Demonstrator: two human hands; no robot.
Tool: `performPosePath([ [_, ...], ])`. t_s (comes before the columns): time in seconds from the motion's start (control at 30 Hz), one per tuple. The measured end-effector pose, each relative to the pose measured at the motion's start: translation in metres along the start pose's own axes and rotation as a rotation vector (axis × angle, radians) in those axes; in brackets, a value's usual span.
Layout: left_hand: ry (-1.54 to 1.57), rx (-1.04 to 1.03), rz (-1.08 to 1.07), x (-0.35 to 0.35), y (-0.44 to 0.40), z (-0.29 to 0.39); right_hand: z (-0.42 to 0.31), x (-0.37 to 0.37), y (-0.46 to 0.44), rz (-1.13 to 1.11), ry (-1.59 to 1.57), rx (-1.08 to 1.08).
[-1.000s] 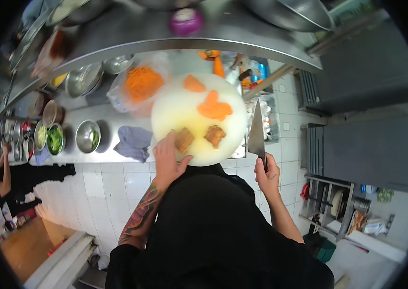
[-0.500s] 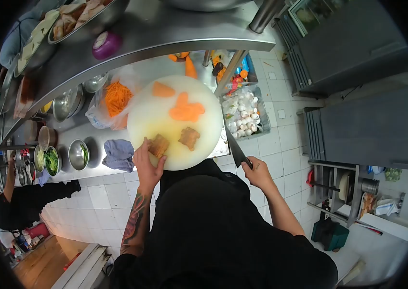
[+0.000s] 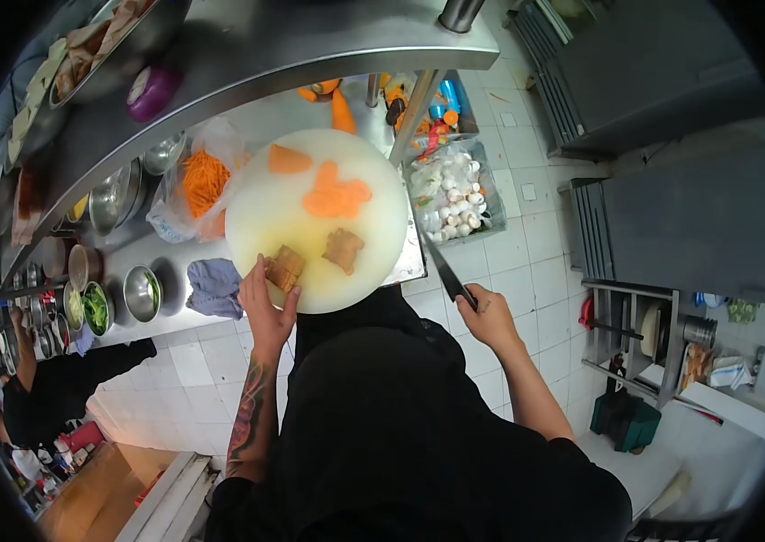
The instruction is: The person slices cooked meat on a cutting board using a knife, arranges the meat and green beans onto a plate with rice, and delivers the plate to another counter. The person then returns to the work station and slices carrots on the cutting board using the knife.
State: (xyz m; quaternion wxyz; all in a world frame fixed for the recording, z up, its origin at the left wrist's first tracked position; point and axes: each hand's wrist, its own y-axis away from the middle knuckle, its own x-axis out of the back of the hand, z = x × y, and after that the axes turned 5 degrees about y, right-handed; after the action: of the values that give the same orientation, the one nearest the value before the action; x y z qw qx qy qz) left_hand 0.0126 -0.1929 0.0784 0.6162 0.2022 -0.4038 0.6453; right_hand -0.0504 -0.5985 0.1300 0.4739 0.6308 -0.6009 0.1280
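Your dark-handled, pointed metal knife (image 3: 440, 263) has swung in toward the round white cutting board (image 3: 254, 199), your right hand (image 3: 488, 318) wrapped around its handle. Your left hand (image 3: 267, 313) curves around the rough brown block (image 3: 285, 268) on the board; I cannot tell whether it grips.

No words, numbers, brands or signs can be read. The clear plastic bag (image 3: 165, 219), which holds the orange shreds beside the left edge of the round cutting board (image 3: 373, 181), carries blue marks that look like print, but they are creased and too small to make out. The blue item (image 3: 448, 94) among the scraps, beyond the cutting board's upper right edge, shows no legible lettering, and any print on the white-and-blue package (image 3: 728, 372) at far right is likewise too small to read.
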Motion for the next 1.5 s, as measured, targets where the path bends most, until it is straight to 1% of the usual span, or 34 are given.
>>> performPosePath([
  [0.03,0.009,0.002,-0.003,0.000,0.000,0.000,-0.002,-0.003,-0.002,0.005,-0.004,-0.005],
  [0.1,0.011,-0.014,-0.001,0.001,-0.001,0.000,-0.003,-0.010,-0.005,-0.085,0.094,0.069],
  [0.13,0.010,-0.023,0.006,0.000,-0.001,0.000,0.000,-0.018,-0.006,-0.080,0.094,0.065],
  [0.2,0.016,-0.026,0.007,0.000,0.000,-0.001,0.003,-0.031,-0.010,0.117,0.117,0.060],
  [0.27,0.018,-0.021,0.015,0.000,0.001,-0.002,0.001,-0.028,-0.009,0.154,0.124,0.033],
  [0.33,0.027,-0.006,0.006,0.001,0.002,-0.003,-0.006,-0.018,-0.004,0.075,0.034,0.015],
  [0.37,0.029,-0.009,0.004,0.001,0.002,-0.003,-0.005,-0.018,-0.003,0.078,0.033,0.012],
  [0.43,0.035,-0.021,0.014,0.001,0.001,-0.003,-0.001,-0.019,-0.005,-0.080,0.051,0.027],
  [0.47,0.040,-0.022,0.014,0.001,0.001,-0.003,0.002,-0.024,-0.004,-0.077,0.053,0.025],
  [0.53,0.049,-0.033,0.018,0.001,0.001,-0.003,0.008,-0.036,-0.003,0.177,0.160,0.029],
  [0.57,0.049,-0.030,0.024,0.001,0.001,-0.004,0.003,-0.032,-0.001,0.176,0.164,0.035],
  [0.63,0.071,-0.007,0.011,0.000,0.002,-0.006,-0.007,-0.019,0.007,0.092,0.010,-0.023],
  [0.67,0.071,-0.007,0.011,0.000,0.003,-0.007,-0.010,-0.016,0.010,0.092,0.011,-0.023],
  [0.73,0.075,-0.023,0.028,-0.002,0.002,-0.008,-0.013,-0.013,0.015,-0.068,-0.053,-0.092],
  [0.77,0.080,-0.021,0.031,-0.003,0.002,-0.008,-0.014,-0.012,0.014,-0.065,-0.047,-0.093],
  [0.83,0.078,-0.018,0.045,-0.003,0.002,-0.009,-0.015,-0.013,0.010,-0.167,0.025,-0.209],
  [0.87,0.078,-0.015,0.049,-0.003,0.003,-0.009,-0.010,-0.017,0.006,-0.168,0.029,-0.206],
  [0.93,0.091,-0.012,0.052,-0.003,0.003,-0.008,0.004,-0.028,-0.002,0.001,0.057,-0.048],
  [0.97,0.092,-0.012,0.052,-0.003,0.003,-0.008,-0.008,-0.022,-0.004,0.001,0.058,-0.049],
  [1.03,0.082,-0.012,0.045,-0.004,0.003,-0.009,-0.045,-0.005,-0.020,-0.085,-0.035,-0.151],
  [1.13,0.078,-0.026,0.047,-0.004,0.004,-0.010,-0.055,-0.011,-0.064,-0.052,-0.067,-0.094],
  [1.23,0.098,-0.024,0.020,-0.001,0.006,-0.010,-0.087,0.000,-0.095,-0.091,-0.003,-0.117],
  [1.27,0.091,-0.018,0.029,0.001,0.005,-0.008,-0.081,-0.004,-0.100,-0.096,-0.001,-0.105],
  [1.33,0.095,-0.022,0.030,0.007,0.005,-0.003,-0.066,-0.018,-0.118,0.204,0.520,0.221],
  [1.37,0.097,-0.007,0.041,0.008,0.006,-0.001,-0.104,0.000,-0.097,0.169,0.551,0.104],
  [1.4,0.079,0.016,0.062,0.010,0.006,0.001,-0.124,0.005,-0.082,0.157,0.556,0.137],
  [1.47,0.082,0.034,0.064,0.014,0.006,0.005,-0.151,0.005,-0.063,0.384,0.308,0.551],
  [1.5,0.086,0.051,0.068,0.015,0.006,0.006,-0.167,-0.002,-0.060,0.276,0.201,0.704],
])
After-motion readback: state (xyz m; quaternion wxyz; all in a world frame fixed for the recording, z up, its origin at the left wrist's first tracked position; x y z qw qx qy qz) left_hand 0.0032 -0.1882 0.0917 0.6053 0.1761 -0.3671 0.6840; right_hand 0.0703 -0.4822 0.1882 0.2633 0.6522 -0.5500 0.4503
